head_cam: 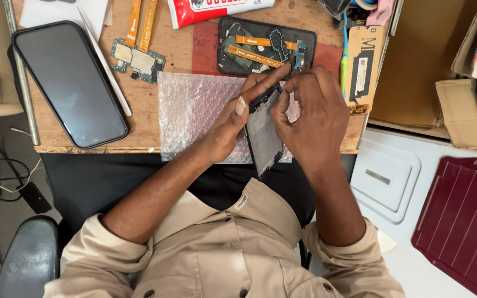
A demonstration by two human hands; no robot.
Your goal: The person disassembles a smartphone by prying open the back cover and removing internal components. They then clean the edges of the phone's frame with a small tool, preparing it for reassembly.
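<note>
Right now both hands grip a dark phone frame (263, 135), tilted on edge above the bubble wrap (194, 105) on the desk (144, 118): left hand (233, 118) clamps its left edge, right hand (310, 118) pinches its top. Just behind lies an opened phone body (260, 47).

The desk (155, 127) is bare, rough wood. A sheet of clear plastic bubble wrap (194, 110) looks bumpy. The big phone (68, 83) at the left edge has glossy black glass. The held phone frame (263, 135) looks matt grey.
</note>
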